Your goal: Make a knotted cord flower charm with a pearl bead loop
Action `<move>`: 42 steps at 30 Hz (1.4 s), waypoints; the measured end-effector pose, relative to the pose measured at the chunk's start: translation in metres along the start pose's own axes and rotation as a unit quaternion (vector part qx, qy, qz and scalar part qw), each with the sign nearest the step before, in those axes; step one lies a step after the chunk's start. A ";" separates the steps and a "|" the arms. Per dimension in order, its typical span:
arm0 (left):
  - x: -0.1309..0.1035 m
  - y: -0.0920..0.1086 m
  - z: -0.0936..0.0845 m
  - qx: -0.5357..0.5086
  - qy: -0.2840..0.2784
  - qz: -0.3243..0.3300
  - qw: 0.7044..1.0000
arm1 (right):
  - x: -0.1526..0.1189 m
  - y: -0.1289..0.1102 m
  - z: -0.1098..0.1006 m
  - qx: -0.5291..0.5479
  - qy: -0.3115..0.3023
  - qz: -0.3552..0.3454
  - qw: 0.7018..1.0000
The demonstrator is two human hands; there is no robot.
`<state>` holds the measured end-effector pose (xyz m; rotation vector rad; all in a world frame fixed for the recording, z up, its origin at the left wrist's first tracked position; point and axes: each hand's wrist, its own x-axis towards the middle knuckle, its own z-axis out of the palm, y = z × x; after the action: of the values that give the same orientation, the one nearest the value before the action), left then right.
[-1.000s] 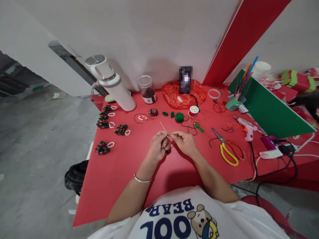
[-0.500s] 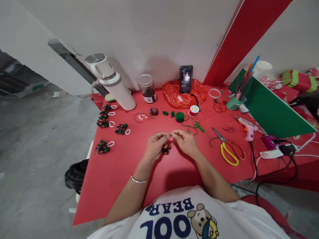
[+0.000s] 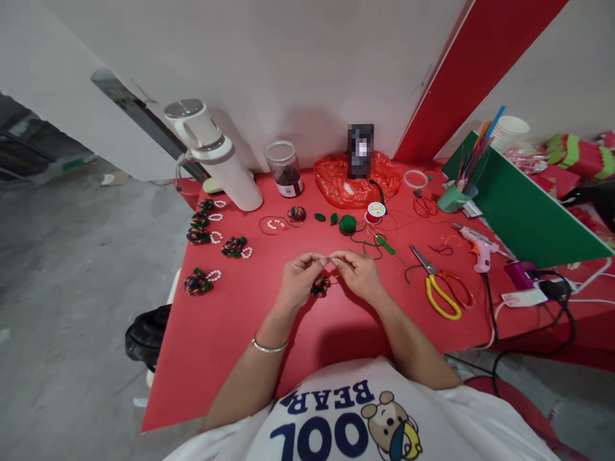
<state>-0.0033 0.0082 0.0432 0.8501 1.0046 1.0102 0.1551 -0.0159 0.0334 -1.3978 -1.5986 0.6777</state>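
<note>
- Grip: the thumb and fingertips of the left hand (image 3: 300,280) and right hand (image 3: 355,276) are drawn to a narrow pinch, tip to tip; what lies between them is too fine to tell.
- Just below the grip: a multicoloured yarn cluster (image 3: 320,287) sits beside the left hand's lower fingers; whether those fingers hold it cannot be told. A small orange strand (image 3: 333,279) shows at its right.
- Technique: such close fingertip work is judged best done with the left hand steadying and the right making small, even pulls, so that the strand neither slips nor kinks. The cluster should hang free of strain, lest its loops distort.
- Beyond the grip: a green yarn ball (image 3: 347,224) and its loose tail lie near a green-handled tool (image 3: 385,244); a stray tail could snag if drawn nearer.
- Right of the grip: scissors (image 3: 439,294) lie with blades pointing away from the wearer, well placed for trimming.
- Left of the grip, well apart: yarn clusters with white bead loops, the nearest (image 3: 234,246) a useful model for shape and tightness.
</note>
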 end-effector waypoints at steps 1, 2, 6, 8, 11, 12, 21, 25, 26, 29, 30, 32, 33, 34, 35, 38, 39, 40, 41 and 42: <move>0.000 0.000 0.000 -0.007 0.002 0.002 1.000 | 0.000 0.000 0.000 0.004 -0.005 -0.003 1.000; 0.000 0.001 0.000 -0.014 0.005 0.006 1.000 | 0.000 0.001 0.000 0.010 -0.012 -0.006 1.000; -0.001 0.004 0.000 -0.002 0.016 0.028 0.999 | -0.001 0.002 0.000 0.021 -0.043 -0.013 0.999; -0.001 0.005 0.000 0.010 0.018 0.030 0.999 | -0.001 0.002 0.000 0.004 -0.040 -0.016 0.999; -0.001 0.007 0.001 0.011 0.018 0.029 0.999 | -0.001 0.002 0.001 -0.018 -0.035 -0.024 0.999; -0.002 0.008 0.001 0.010 0.022 0.030 0.999 | 0.000 0.001 0.001 -0.017 -0.035 -0.022 0.999; -0.006 0.018 0.006 0.028 0.020 0.040 0.999 | 0.000 -0.001 -0.003 0.015 -0.052 0.005 0.999; -0.007 0.018 0.005 0.067 0.016 0.055 0.996 | 0.000 -0.001 -0.003 0.019 -0.056 0.008 0.998; -0.007 0.017 0.005 0.078 0.017 0.059 0.995 | -0.001 -0.001 -0.003 0.019 -0.057 0.008 0.998; -0.007 0.016 0.005 0.095 0.020 0.061 0.993 | -0.001 -0.001 -0.002 0.019 -0.059 0.008 0.998; -0.007 0.015 0.006 0.089 0.021 0.056 0.994 | -0.001 -0.001 -0.002 0.020 -0.058 0.010 0.998; -0.008 0.016 0.006 0.071 0.018 0.043 0.996 | -0.001 -0.001 -0.001 0.030 -0.056 0.014 0.998; -0.009 0.017 0.006 0.064 0.017 0.040 0.997 | -0.001 -0.001 -0.001 0.035 -0.055 0.017 0.998; -0.009 0.018 0.006 0.061 0.015 0.042 0.997 | -0.001 -0.001 -0.001 0.039 -0.054 0.020 0.998; -0.009 0.018 0.006 0.064 0.014 0.046 0.997 | 0.000 -0.001 -0.001 0.043 -0.054 0.021 0.997; -0.009 0.020 0.006 0.088 0.006 0.068 0.994 | 0.000 -0.002 -0.001 0.050 -0.054 0.025 0.997; -0.009 0.020 0.006 0.097 0.004 0.075 0.992 | 0.000 -0.002 -0.001 0.055 -0.054 0.026 0.997; -0.009 0.020 0.006 0.104 0.002 0.083 0.991 | 0.000 -0.002 0.000 0.061 -0.056 0.027 0.996; -0.009 0.020 0.005 0.112 0.003 0.093 0.989 | 0.000 -0.002 0.000 0.065 -0.057 0.027 0.996; -0.009 0.019 0.005 0.120 0.006 0.103 0.987 | 0.000 -0.002 0.000 0.067 -0.057 0.027 0.996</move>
<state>-0.0053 0.0051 0.0648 1.1663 1.0784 1.0819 0.1538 -0.0165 0.0347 -1.3280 -1.5779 0.8943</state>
